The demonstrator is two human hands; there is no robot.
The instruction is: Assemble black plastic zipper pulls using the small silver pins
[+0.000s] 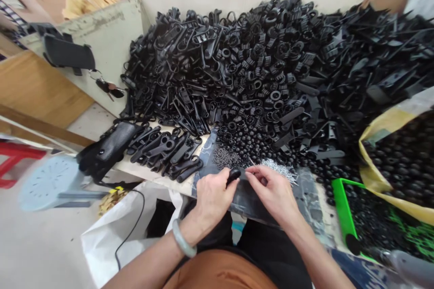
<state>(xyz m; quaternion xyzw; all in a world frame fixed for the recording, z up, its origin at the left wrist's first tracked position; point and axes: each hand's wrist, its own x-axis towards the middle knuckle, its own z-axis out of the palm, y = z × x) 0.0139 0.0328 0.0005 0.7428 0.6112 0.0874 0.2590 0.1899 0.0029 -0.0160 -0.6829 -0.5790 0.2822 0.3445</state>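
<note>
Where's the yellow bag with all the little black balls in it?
In the head view, the yellow bag is at the far right, just past the green tray and to the right of the big heap of black plastic parts.

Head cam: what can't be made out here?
Small black part in the left hand: fingers hide most of it.
Right hand: its own fingers hide whether it holds anything.
Metal pins: too small to tell apart.
Yellow sack: cut off by the right edge.
Green tray: its contents hide its floor.
</note>
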